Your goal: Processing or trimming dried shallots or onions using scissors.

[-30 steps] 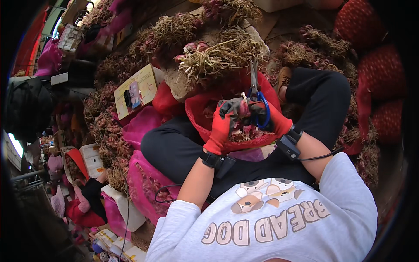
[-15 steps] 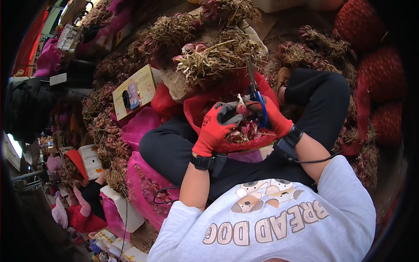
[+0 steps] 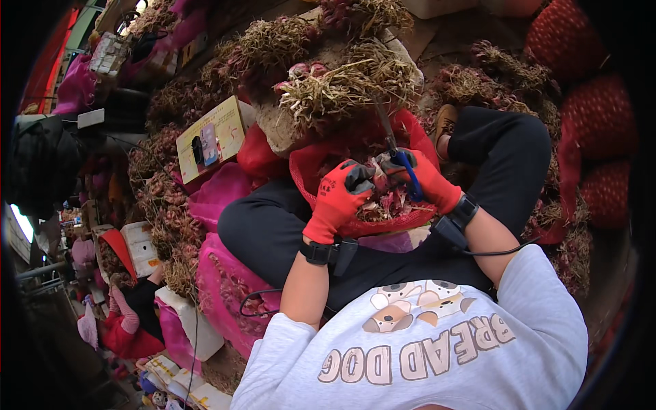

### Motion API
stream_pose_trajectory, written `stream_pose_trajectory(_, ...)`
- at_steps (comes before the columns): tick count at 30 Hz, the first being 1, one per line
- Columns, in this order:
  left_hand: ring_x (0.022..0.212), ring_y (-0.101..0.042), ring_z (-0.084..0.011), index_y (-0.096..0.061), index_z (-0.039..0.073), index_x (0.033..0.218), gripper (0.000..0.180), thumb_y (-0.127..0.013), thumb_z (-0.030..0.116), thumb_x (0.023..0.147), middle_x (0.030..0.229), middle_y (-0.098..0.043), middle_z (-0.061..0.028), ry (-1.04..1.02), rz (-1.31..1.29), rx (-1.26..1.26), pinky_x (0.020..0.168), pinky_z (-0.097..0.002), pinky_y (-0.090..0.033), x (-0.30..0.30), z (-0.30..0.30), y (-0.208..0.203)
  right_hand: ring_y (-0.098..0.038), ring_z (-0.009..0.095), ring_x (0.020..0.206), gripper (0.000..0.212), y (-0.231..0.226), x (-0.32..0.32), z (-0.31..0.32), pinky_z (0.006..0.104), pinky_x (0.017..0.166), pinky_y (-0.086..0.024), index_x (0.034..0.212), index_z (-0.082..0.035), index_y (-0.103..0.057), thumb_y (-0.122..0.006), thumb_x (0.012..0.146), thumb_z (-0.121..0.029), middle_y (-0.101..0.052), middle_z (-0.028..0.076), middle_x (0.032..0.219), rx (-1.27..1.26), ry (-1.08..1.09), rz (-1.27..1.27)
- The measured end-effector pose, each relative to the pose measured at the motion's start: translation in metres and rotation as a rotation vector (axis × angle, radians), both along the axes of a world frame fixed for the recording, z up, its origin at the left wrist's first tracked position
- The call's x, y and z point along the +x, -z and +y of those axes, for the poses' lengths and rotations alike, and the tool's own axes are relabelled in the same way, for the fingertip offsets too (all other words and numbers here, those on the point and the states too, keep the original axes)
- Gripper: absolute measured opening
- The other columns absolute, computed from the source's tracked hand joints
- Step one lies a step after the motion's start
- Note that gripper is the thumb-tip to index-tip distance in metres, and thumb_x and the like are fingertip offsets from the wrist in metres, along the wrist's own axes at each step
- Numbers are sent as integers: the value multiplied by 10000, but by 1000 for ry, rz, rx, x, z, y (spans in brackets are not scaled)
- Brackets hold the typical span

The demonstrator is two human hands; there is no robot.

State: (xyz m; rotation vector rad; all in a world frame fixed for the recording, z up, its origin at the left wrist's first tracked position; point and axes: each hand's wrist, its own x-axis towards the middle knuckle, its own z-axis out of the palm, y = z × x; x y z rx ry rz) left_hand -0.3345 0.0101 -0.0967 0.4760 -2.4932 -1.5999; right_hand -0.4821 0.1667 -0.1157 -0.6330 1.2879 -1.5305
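My left hand [image 3: 339, 198], in a red glove with dark grey fingers, is closed around a purple-streaked garlic bulb [image 3: 377, 169], mostly hidden by the gloves. My right hand [image 3: 424, 179], gloved alike, grips scissors [image 3: 411, 176] with blue handles; their blades point away from me. Both hands meet over an opened red mesh bag [image 3: 410, 220] between my legs. Loose purplish bulbs and papery skins [image 3: 386, 205] lie in it. Just beyond the bag, a bundle of dried garlic [image 3: 352, 85] with straw-coloured stalks rests on a pale, rough block [image 3: 279, 130].
More dried bunches [image 3: 167, 219] are heaped on the left and at the far right. A yellow box [image 3: 229, 130] carries a phone [image 3: 208, 142]. Full red mesh sacks [image 3: 594, 113] stand at right; pink mesh bags [image 3: 229, 290] lie beside my left leg. Another person [image 3: 130, 328] sits at lower left.
The bulb, upright and plainly visible between my hands before, is now mostly covered by the gloves. My right hand has turned the scissors slightly, and their blades tilt further left.
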Motion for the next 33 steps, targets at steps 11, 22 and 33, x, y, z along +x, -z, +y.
stream_pose_trajectory(11,797,-591,-297,-616,51,916,227,-672,31,697,885,-576,-107,-49,217,-86,720,-346,-480,-7,11,-9,-593,107,710,210,-4,-9,-1,261,652,-487,958,5,-597,-655,774,-77,-625,49,820,6,-222,-39)
stream_pose_trajectory(22,898,-586,-156,-594,22,1123,316,-643,82,817,996,-606,-62,-237,-81,266,810,-293,-475,1,-6,14,-618,147,803,303,15,11,-12,302,739,-474,1041,-18,-600,-707,795,-158,-660,89,864,114,283,101)
stream_pose_trajectory(33,833,-622,-147,-559,14,979,207,-626,26,783,915,-628,-72,-140,47,326,762,-282,-494,-2,13,17,-613,97,776,303,11,9,-7,237,640,-497,1082,-32,-602,-662,852,-219,-633,28,888,13,184,-235)
